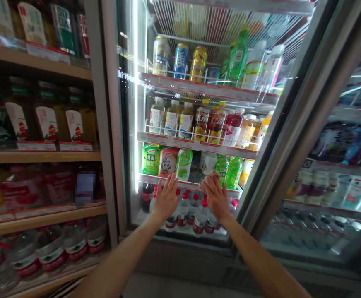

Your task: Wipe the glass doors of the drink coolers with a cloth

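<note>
Both arms reach forward to the glass door of a lit drinks fridge. My left hand lies flat against the glass, fingers stretched and holding nothing, in front of the lower shelves. To its right, my right hand presses a crumpled pale cloth to the glass; part of the cloth is hidden under the fingers. Behind the glass, green bottles and a green carton stand on a shelf. Below them are bottles with red caps, partly covered by my hands.
To the left, wooden shelves hold rows of bottles. Metal door frames run down the right side, with a second glass-fronted fridge beyond. Cans and more bottles fill the upper fridge shelves. The floor shows at the bottom.
</note>
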A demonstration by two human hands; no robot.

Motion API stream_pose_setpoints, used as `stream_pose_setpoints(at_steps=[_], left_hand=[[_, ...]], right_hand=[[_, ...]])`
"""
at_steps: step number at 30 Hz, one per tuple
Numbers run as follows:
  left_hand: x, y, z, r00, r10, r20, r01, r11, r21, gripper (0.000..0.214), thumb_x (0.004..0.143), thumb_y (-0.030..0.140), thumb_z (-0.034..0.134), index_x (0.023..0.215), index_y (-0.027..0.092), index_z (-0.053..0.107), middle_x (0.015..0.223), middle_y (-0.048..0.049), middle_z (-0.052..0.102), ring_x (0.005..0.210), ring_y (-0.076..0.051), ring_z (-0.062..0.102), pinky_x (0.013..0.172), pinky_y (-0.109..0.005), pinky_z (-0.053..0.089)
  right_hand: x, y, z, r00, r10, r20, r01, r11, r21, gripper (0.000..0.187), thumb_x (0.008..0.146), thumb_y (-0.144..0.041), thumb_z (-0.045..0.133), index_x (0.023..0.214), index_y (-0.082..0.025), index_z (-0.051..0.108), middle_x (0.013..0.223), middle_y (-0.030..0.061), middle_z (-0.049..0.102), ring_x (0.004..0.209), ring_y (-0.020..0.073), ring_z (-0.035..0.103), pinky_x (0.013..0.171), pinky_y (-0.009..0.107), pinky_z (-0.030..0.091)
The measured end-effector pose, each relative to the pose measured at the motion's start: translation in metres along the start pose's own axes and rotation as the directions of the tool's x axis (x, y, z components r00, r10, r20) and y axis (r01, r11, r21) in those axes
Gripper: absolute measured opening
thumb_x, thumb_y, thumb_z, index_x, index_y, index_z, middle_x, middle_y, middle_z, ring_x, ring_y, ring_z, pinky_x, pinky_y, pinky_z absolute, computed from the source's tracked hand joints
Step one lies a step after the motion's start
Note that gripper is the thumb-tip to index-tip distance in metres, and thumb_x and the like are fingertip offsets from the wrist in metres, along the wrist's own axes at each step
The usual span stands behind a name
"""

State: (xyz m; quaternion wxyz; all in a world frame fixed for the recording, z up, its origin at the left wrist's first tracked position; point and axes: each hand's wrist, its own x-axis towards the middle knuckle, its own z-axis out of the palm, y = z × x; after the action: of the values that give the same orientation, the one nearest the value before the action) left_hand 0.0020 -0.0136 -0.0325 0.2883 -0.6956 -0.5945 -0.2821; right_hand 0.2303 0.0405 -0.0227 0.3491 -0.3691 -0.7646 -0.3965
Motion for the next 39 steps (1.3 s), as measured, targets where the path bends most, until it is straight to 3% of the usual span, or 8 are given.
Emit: stream_pose_setpoints(at_steps=[3, 9, 18, 25, 30, 34, 37, 39], left_hand=[[-0.001, -0.003, -0.004, 0.999, 0.014, 0.03, -0.014, 1.0, 0.002, 0.059, 0.081, 0.023, 0.042, 0.137, 0.011, 0.033, 0.148, -0.0106, 0.021, 0.137, -0.023, 0.02, 0.111, -0.049, 0.017], [-0.001, 0.003, 0.002, 0.999, -0.033, 0.018, 0.033, 0.999, -0.019, 0.063, 0.078, 0.022, 0.044, 0.138, 0.009, 0.03, 0.149, -0.0118, 0.019, 0.138, -0.024, 0.016, 0.111, -0.048, 0.017], [0.002, -0.01, -0.006, 0.997, -0.076, 0.002, 0.076, 0.996, -0.034, 0.063, 0.078, 0.022, 0.045, 0.138, 0.008, 0.029, 0.148, -0.0138, 0.022, 0.138, -0.024, 0.019, 0.111, -0.048, 0.018], [0.008, -0.035, -0.005, 0.983, -0.173, -0.057, 0.171, 0.984, -0.043, 0.066, 0.075, 0.02, 0.048, 0.137, 0.008, 0.029, 0.147, -0.0167, 0.024, 0.137, -0.027, 0.021, 0.109, -0.049, 0.022], [0.005, -0.039, -0.009, 0.989, -0.143, -0.048, 0.141, 0.99, -0.028, 0.064, 0.076, 0.021, 0.048, 0.136, 0.008, 0.031, 0.147, -0.016, 0.024, 0.136, -0.027, 0.022, 0.11, -0.047, 0.022], [0.003, -0.058, -0.021, 0.987, -0.154, -0.048, 0.155, 0.988, 0.026, 0.061, 0.078, 0.021, 0.048, 0.135, 0.005, 0.032, 0.146, -0.0179, 0.026, 0.135, -0.027, 0.025, 0.109, -0.049, 0.024], [0.001, -0.075, -0.024, 0.976, -0.214, -0.043, 0.216, 0.975, 0.049, 0.061, 0.078, 0.021, 0.048, 0.134, 0.004, 0.032, 0.145, -0.0198, 0.026, 0.135, -0.029, 0.026, 0.107, -0.05, 0.026], [0.0, -0.082, -0.023, 0.974, -0.225, -0.029, 0.226, 0.973, 0.035, 0.061, 0.077, 0.021, 0.048, 0.134, 0.003, 0.033, 0.145, -0.02, 0.026, 0.135, -0.029, 0.027, 0.107, -0.049, 0.028]], right_hand=[[-0.006, 0.005, 0.001, 0.999, 0.028, -0.027, -0.028, 1.0, 0.004, 0.05, 0.084, -0.014, 0.042, 0.133, -0.024, 0.042, 0.139, 0.0067, 0.043, 0.136, 0.0216, 0.025, 0.112, 0.048, 0.013], [-0.036, 0.071, -0.014, 0.924, 0.297, -0.241, -0.309, 0.951, -0.013, 0.057, 0.086, -0.017, 0.041, 0.142, -0.02, 0.026, 0.148, 0.0139, 0.026, 0.137, 0.0283, 0.022, 0.104, 0.051, 0.031], [0.004, -0.009, 0.005, 0.996, 0.063, -0.062, -0.059, 0.997, 0.055, 0.054, 0.084, -0.01, 0.04, 0.136, -0.022, 0.037, 0.142, 0.0081, 0.039, 0.139, 0.0224, 0.018, 0.11, 0.047, 0.02], [-0.006, 0.055, -0.016, 0.93, 0.303, -0.207, -0.314, 0.949, -0.022, 0.054, 0.087, -0.02, 0.04, 0.14, -0.02, 0.03, 0.147, 0.0115, 0.029, 0.138, 0.0262, 0.021, 0.109, 0.051, 0.019], [0.029, -0.007, -0.001, 0.996, 0.049, -0.075, -0.046, 0.998, 0.043, 0.049, 0.085, -0.014, 0.041, 0.134, -0.019, 0.041, 0.141, 0.009, 0.04, 0.138, 0.0228, 0.018, 0.112, 0.049, 0.014], [0.061, -0.067, 0.012, 0.982, -0.186, 0.006, 0.185, 0.977, 0.108, 0.047, 0.081, -0.012, 0.044, 0.128, -0.02, 0.048, 0.139, 0.0047, 0.044, 0.136, 0.0222, 0.025, 0.113, 0.047, 0.005], [0.081, -0.065, 0.009, 0.962, -0.274, 0.002, 0.272, 0.956, 0.11, 0.046, 0.082, -0.012, 0.044, 0.127, -0.022, 0.049, 0.139, 0.0029, 0.045, 0.134, 0.0201, 0.028, 0.114, 0.046, 0.002], [0.096, -0.052, 0.003, 0.977, -0.211, -0.041, 0.214, 0.972, 0.098, 0.046, 0.083, -0.013, 0.044, 0.128, -0.021, 0.047, 0.139, 0.0046, 0.044, 0.135, 0.0197, 0.026, 0.113, 0.046, 0.002]])
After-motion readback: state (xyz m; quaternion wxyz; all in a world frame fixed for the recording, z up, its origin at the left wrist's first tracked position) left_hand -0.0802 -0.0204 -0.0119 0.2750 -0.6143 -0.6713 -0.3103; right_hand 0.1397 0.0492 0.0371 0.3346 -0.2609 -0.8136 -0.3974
